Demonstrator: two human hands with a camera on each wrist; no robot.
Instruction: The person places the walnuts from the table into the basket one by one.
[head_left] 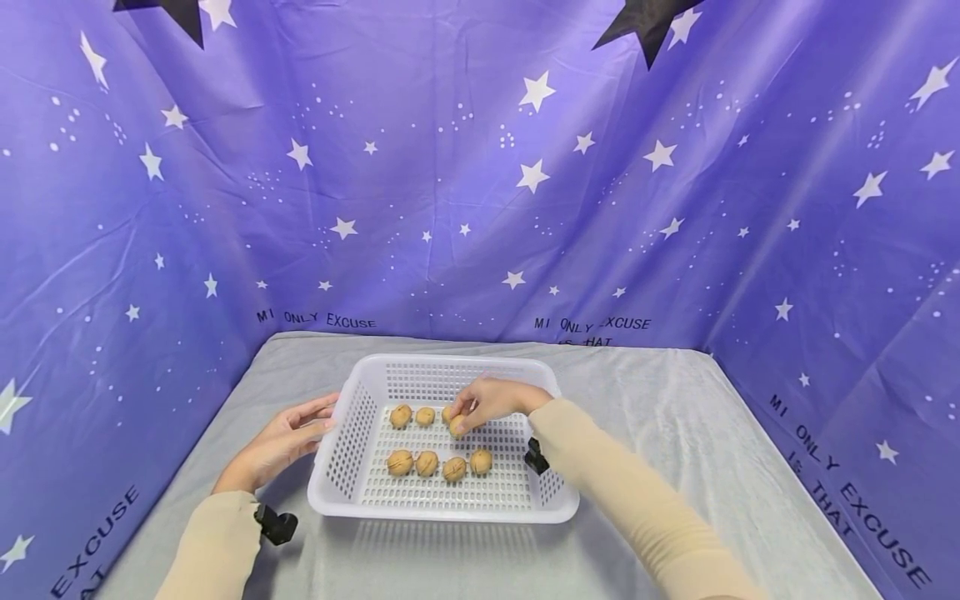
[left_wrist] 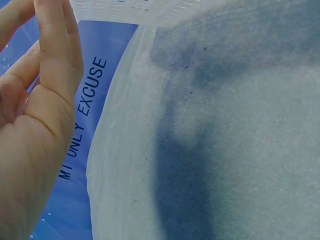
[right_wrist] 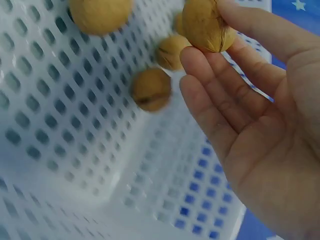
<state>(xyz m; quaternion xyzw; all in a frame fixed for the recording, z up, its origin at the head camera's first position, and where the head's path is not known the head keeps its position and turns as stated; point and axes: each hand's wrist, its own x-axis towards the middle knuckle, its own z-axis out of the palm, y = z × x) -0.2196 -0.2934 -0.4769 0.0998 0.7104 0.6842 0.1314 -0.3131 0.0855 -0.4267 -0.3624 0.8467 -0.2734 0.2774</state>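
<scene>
A white plastic basket (head_left: 447,513) with a slotted wall and floor stands on the table. My right hand (head_left: 491,402) reaches in over its right side and pinches a walnut (head_left: 457,427) between thumb and fingers, close over the far row. In the right wrist view that walnut (right_wrist: 209,26) shows at the fingertips, with the other fingers spread below it. Two walnuts in the far row (head_left: 401,416) lie to its left, and a third is partly hidden behind the hand. Several walnuts (head_left: 427,463) form a near row. My left hand (head_left: 281,437) has its fingertips at the basket's left rim.
Grey cloth (head_left: 660,433) covers the table around the basket. Purple star-printed curtains (head_left: 450,167) rise behind it and along both sides. A black wrist camera (head_left: 276,525) sits on the left cuff and another (head_left: 536,457) on the right.
</scene>
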